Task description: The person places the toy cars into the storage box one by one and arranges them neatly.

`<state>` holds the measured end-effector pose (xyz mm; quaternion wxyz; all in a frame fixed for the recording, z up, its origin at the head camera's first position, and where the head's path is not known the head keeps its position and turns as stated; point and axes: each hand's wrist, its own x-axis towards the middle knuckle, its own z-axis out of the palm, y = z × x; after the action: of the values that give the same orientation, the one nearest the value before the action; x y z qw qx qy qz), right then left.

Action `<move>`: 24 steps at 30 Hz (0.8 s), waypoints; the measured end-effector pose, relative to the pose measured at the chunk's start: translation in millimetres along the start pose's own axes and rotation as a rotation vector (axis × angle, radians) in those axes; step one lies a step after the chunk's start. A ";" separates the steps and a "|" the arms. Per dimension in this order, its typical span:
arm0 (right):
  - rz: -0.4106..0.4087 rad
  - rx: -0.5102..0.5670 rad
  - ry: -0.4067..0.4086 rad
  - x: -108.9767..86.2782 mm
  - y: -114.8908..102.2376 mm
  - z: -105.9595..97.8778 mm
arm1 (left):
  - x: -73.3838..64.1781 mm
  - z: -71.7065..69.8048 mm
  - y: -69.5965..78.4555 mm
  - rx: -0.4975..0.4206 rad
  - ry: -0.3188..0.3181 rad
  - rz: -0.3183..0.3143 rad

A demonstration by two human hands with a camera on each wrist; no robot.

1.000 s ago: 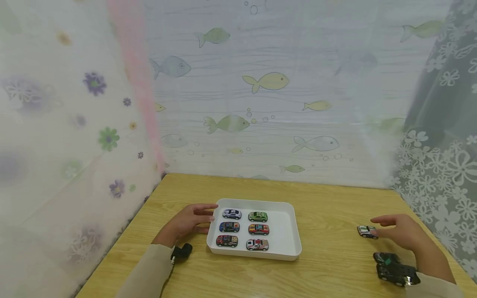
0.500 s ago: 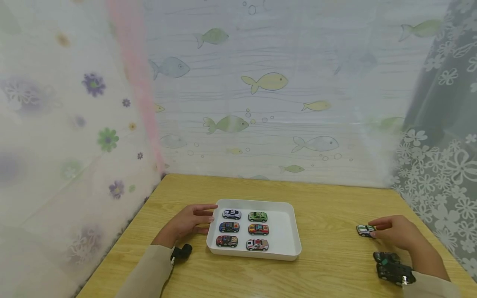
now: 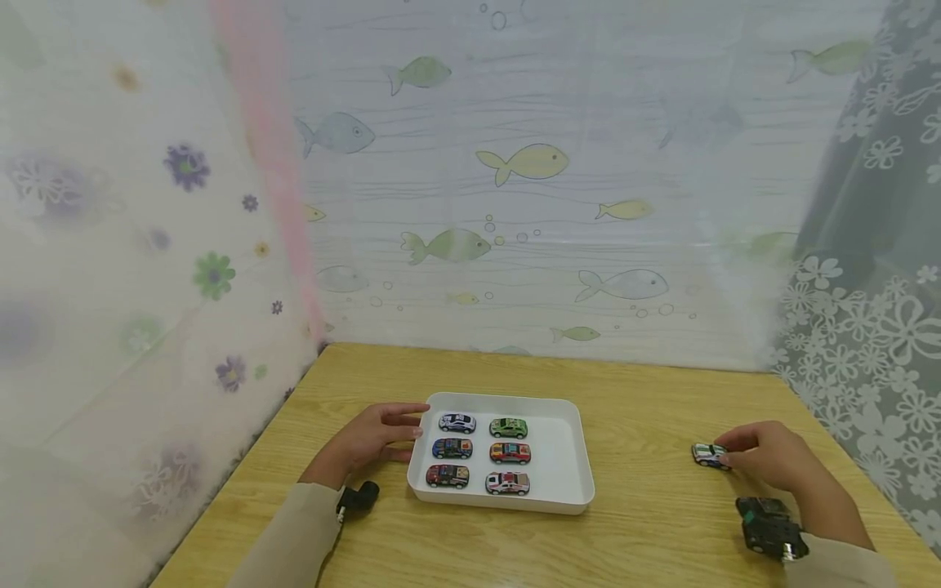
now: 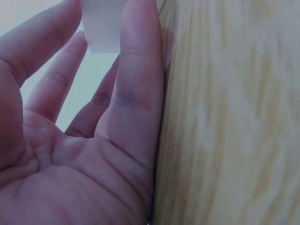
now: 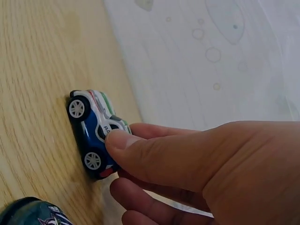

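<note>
My right hand (image 3: 772, 459) pinches a small toy car (image 3: 707, 455) on the right side of the table. Close up in the right wrist view, this car (image 5: 93, 129) is white and blue with green and red stripes; my thumb presses its near side, with fingers behind it. At the left end of a white tray (image 3: 560, 457), my left hand (image 3: 371, 437) stands on edge with fingers extended against the wall. In the left wrist view that palm (image 4: 84, 173) holds nothing. Several toy cars sit in two columns in the tray, among them a green one (image 3: 508, 427).
Beside my right wrist lie dark toy cars (image 3: 763, 510), partly hidden by the black wrist camera (image 3: 792, 539). One dark green car (image 5: 30, 213) shows at the right wrist view's lower corner. A fish-patterned curtain (image 3: 529, 269) hangs behind the wooden table (image 3: 647, 506).
My right hand has closed its fingers on the white and blue toy car, and both have shifted slightly left. The left hand and the tray stay where they were.
</note>
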<state>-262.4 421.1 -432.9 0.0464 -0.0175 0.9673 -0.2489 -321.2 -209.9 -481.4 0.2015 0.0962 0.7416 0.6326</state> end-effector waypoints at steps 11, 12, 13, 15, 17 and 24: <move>-0.001 -0.041 -0.028 -3.6 16.1 -5.6 | 0.4 -0.4 -0.9 -0.002 0.007 -0.005; 0.000 -0.039 -0.030 -3.7 16.6 -6.2 | 0.4 -0.6 -1.1 0.000 0.007 -0.006; 0.006 -0.038 -0.030 -3.8 16.7 -6.9 | 0.2 -0.7 -1.3 0.001 0.008 -0.007; 0.008 -0.031 -0.035 -4.0 17.2 -7.5 | -0.2 -0.9 -1.5 0.003 0.008 -0.005; 0.009 -0.027 -0.037 -4.2 17.0 -8.1 | -0.5 -0.8 -1.6 0.004 0.009 -0.007; -0.059 -0.018 0.004 -6.0 14.2 -11.8 | 0.7 -0.5 -2.6 -0.006 0.013 -0.015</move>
<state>-257.8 439.5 -429.0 0.0370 -0.0458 0.9686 -0.2415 -321.8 -210.5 -484.0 0.2014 0.0860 0.7418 0.6338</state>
